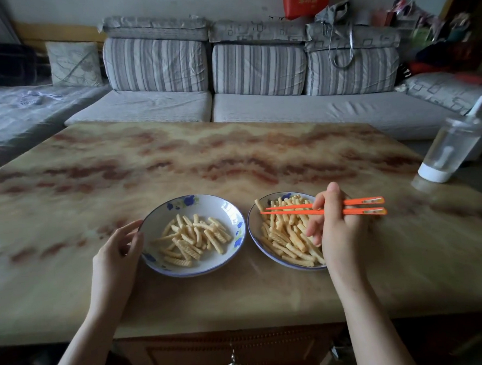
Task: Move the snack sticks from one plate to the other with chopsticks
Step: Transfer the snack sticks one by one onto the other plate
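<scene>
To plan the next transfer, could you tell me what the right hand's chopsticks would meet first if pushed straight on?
The chopsticks in the right hand point left; probably first the snack stick propped at the right plate's rim, then the left plate. Height is unclear.

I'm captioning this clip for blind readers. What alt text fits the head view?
A right hand holds orange chopsticks, tips over the fuller right plate of snack sticks, while the left hand rests against the rim of the left plate, which holds fewer. Both blue-flowered plates sit on a marbled table before a striped sofa.
</scene>
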`<state>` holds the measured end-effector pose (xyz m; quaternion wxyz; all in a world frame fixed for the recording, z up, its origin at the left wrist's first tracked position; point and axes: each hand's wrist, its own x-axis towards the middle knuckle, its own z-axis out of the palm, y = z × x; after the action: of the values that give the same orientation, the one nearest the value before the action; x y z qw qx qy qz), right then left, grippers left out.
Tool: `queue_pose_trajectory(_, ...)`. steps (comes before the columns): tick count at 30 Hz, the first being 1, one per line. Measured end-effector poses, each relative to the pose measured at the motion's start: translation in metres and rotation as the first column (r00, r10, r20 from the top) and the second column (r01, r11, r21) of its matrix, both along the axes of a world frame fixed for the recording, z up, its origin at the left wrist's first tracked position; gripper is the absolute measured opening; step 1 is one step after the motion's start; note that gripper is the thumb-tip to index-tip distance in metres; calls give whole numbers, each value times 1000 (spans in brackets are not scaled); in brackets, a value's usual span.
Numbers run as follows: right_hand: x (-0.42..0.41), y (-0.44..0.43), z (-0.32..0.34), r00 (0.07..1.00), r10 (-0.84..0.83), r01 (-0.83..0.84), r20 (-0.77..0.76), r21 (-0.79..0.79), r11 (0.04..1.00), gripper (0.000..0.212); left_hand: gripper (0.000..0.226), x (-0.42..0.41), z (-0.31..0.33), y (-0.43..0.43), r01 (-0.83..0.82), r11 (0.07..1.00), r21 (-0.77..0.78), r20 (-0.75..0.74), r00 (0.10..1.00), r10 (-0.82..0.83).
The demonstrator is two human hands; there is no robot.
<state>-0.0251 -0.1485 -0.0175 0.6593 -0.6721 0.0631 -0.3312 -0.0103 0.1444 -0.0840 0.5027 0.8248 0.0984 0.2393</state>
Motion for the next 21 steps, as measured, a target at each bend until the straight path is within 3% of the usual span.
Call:
queue_pose_trajectory(8, -9, 11, 11, 994, 79, -93, 73, 229, 969, 43, 27, 1, -2, 0, 0, 1000, -9, 4, 1000, 1)
queue_pose_trajectory(17, -10, 52, -2, 946, 323, -325, 39, 101, 940, 41, 27, 2, -3, 1, 8, 999, -32, -1, 1000, -8)
queue_pose_trajectory(21, -9, 41, 2, 957, 279, -286, 76, 100, 953, 43, 27, 2, -3, 1, 8, 999, -43, 1, 1000, -8)
